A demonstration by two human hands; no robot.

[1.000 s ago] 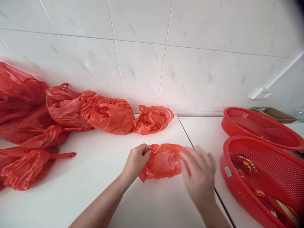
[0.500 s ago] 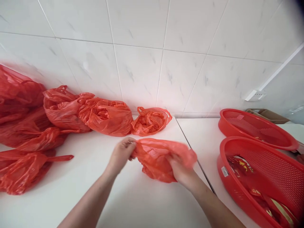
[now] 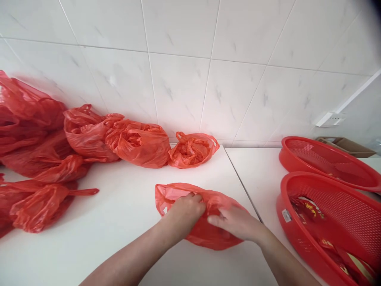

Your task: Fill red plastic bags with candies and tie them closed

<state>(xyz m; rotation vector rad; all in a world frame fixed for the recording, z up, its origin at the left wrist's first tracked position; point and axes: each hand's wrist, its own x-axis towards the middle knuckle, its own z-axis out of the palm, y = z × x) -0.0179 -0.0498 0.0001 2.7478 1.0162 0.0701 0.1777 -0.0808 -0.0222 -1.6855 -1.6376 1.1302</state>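
Both hands — left hand [image 3: 187, 208] and right hand [image 3: 235, 222] — pinch the empty red plastic bag [image 3: 208, 234] flat on the table [image 3: 119, 222], smoothing seemingly just begun — bagged bundles [image 3: 139, 145] wait behind.

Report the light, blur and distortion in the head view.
Head view: soft, even light with faint shadows under the red bag and both hands, left hand, right hand; the hands look sharp; wall tile seams fan outward from wide-angle distortion; the top right corner is dark.
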